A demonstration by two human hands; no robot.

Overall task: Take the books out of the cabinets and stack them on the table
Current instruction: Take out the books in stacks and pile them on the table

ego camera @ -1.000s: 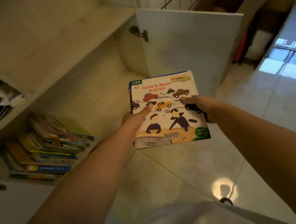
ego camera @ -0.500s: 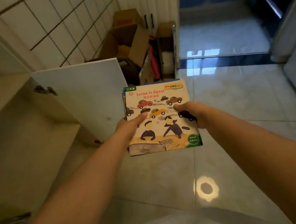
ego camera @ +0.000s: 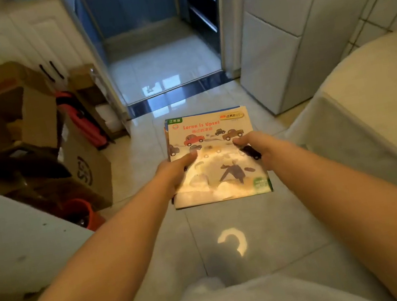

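Note:
I hold a thin stack of picture books level in front of me over the tiled floor; the top cover reads "Lorna Is Upset" and shows small cars. My left hand grips the stack's left edge with the thumb on the cover. My right hand grips the right edge the same way. The table, under a pale cloth, stands at the right, beyond my right forearm. The open white cabinet door is at the lower left; the cabinet's inside is out of view.
Several cardboard boxes and a red object are piled against the left wall, with an orange bucket below them. A doorway with a dark threshold lies straight ahead. A white refrigerator stands at the right of it.
The view has swung right, away from the cabinet shelves and toward the doorway and table. Both hands keep the same grip on the stack.

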